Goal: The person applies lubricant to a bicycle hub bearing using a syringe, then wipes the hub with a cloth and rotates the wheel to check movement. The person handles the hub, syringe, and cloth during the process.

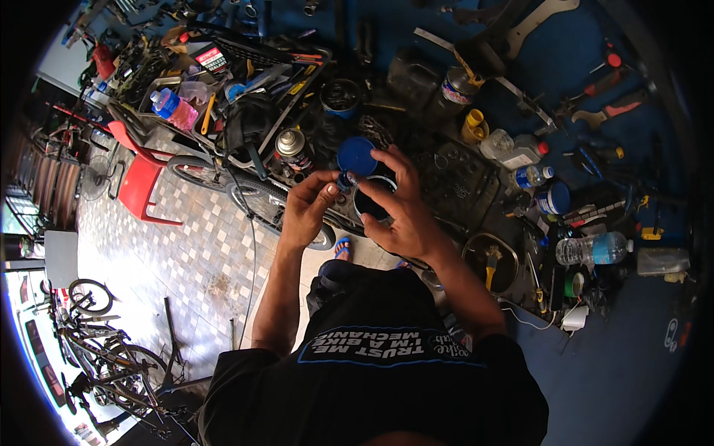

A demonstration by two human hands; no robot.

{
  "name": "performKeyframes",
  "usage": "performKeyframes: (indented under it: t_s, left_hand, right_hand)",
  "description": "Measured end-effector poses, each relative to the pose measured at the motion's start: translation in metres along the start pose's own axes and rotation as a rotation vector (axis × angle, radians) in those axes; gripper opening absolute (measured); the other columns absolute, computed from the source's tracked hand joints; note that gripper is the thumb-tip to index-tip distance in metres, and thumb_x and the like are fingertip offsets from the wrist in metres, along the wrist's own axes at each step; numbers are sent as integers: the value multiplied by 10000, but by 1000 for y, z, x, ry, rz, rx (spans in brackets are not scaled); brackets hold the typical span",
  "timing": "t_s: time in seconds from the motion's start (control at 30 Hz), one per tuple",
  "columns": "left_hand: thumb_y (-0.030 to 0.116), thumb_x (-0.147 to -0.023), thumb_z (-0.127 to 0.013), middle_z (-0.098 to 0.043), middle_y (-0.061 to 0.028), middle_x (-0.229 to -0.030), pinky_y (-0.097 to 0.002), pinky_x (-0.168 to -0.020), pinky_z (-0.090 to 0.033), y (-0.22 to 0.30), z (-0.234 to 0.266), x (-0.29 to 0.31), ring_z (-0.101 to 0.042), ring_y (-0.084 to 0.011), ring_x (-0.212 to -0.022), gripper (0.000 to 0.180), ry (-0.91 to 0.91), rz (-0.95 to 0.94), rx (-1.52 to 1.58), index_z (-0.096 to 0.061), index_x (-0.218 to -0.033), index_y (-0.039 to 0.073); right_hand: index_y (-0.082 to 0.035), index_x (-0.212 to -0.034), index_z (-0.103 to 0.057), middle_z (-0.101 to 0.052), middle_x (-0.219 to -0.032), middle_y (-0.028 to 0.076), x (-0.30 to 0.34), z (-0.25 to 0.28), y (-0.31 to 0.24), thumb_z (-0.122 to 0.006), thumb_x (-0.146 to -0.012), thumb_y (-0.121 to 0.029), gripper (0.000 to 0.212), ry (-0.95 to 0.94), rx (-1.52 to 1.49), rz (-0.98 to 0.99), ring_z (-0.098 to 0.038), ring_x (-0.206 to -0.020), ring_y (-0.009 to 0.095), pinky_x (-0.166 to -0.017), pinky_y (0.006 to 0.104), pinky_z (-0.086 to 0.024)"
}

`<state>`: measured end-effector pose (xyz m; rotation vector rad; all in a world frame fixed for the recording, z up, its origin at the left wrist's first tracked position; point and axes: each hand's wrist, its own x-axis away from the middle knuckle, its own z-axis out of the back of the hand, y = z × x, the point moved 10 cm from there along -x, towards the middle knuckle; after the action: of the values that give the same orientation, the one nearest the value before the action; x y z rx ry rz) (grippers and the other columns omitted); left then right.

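My left hand [306,212] pinches a small dark part [344,181] between thumb and fingertips; it looks round, but its kind is too small to make out. My right hand [405,204] has its fingers spread, with one fingertip reaching to that part. Just beyond the hands is a round blue lid [356,155]. Partly hidden under my right hand, an open tub [375,199] with a pale rim shows a dark inside. Left of the lid stands a spray can [291,143] with a metallic top.
The cluttered workbench holds a dark blue container [341,97], a yellow bottle [474,126], a basin with a brush [491,265] and a clear water bottle [593,248]. Bicycle wheels [253,202] stand by its left edge. A red chair [143,186] is on the tiled floor.
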<state>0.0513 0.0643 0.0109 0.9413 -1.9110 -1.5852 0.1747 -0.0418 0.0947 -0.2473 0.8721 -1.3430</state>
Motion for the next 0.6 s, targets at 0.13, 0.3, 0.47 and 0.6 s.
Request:
performKeyframes:
  t_s: [0.13,0.3,0.47,0.6]
  left_hand:
    - [220,-1048,-658,-709,-12,-990,-248,-839,-498,3,0,1,-622,-77,-898,293,15,-13,-2,-677,-1232,-9]
    - [209,-1040,-673,-716,-19,-985,-245,-866,-501,-4,8,5,-625,-75,-936,293,61,8,-92,-684,-1230,-14]
    - [195,-1036,-679,-721,-21,-1001,-240,-858,-500,-6,12,8,-619,-69,-935,292,63,-12,-185,-683,-1241,-13]
    - [168,-1035,-674,-722,-16,-1022,-243,-864,-498,-4,9,8,-622,-74,-945,276,62,-10,-41,-684,-1242,-15]
  right_hand:
    - [-207,-1362,-683,-347,-1590,167,-3,-2,-11,-749,-785,-143,584,2,277,31,-228,-1520,453,-1217,593,-285]
    - [-232,-1302,-714,-402,-1565,135,-6,-1,-23,-759,-774,-141,538,-16,462,80,-272,-1510,425,-1204,583,-307]
    - [-221,-1144,-789,-437,-1550,120,-10,13,-29,-765,-764,-116,395,-19,382,119,-284,-1509,420,-1213,578,-297]
    - [-209,-1061,-821,-446,-1545,125,-12,27,-16,-760,-758,-78,335,34,186,90,-285,-1507,431,-1224,571,-282]
